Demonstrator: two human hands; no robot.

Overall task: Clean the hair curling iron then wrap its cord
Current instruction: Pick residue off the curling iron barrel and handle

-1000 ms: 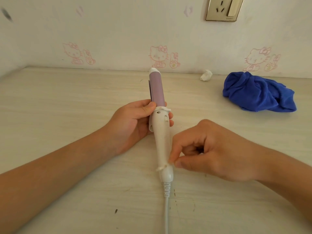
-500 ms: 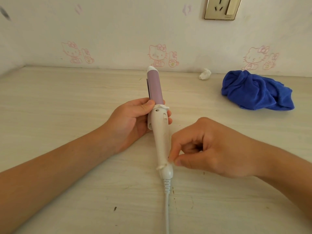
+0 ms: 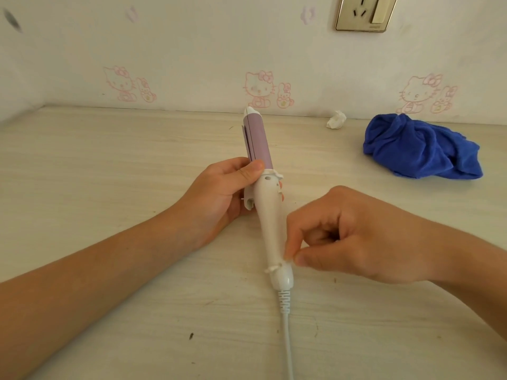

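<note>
While both hands work on it, the scene reads as follows.

Curling iron: a white plastic hair curling iron with a lilac barrel (image 3: 267,204) lies at the middle of the pale wood-grain counter (image 3: 109,165), barrel end pointing away toward the wall, handle end toward the person.

Left hand: the left hand (image 3: 219,193) is closed around the iron where the lilac barrel meets the white handle, thumb laid across the top, fingertips showing on the far side.

Right hand: the right hand (image 3: 354,237) has its thumb and forefinger pressed together, pinching at the right side of the handle near its lower end, just above a small white ridge; what sits between the fingertips is too small to tell. The other fingers are curled into the palm.

Cord: a white round power cord (image 3: 286,335) leaves the ribbed collar at the handle's end and runs straight down the counter to the bottom edge, unwrapped.

Cloth: a crumpled blue cloth (image 3: 419,149) sits on the counter at the far right, well apart from the iron.

Paper: a small crumpled white wad (image 3: 336,120) lies by the wall, between barrel tip and cloth.

Wall: white wallpaper with pink cartoon cats (image 3: 259,87); a brass-coloured socket plate (image 3: 365,12) is mounted at the upper right.
</note>
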